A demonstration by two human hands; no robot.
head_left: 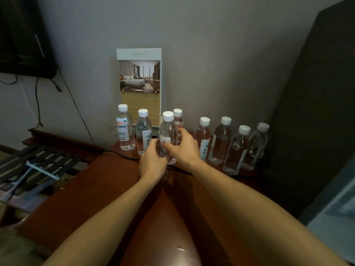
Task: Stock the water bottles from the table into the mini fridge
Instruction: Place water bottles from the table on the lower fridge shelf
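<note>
Grip: left hand (pixel 152 163) and right hand (pixel 183 149) both wrap one water bottle (pixel 167 131), twelve o'clock on the table (pixel 107 181). Judged hazard: neighbour bottle (pixel 143 129), just beside at nine o'clock, may topple on lifting.

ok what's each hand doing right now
left hand: grips the front bottle, low on its side.
right hand: grips the same bottle.

Your eight white-capped clear plastic water bottles (pixel 220 141) stand upright at the back of the red-brown wooden table (pixel 115 179), the middle bottle (pixel 168 131) foremost.
</note>
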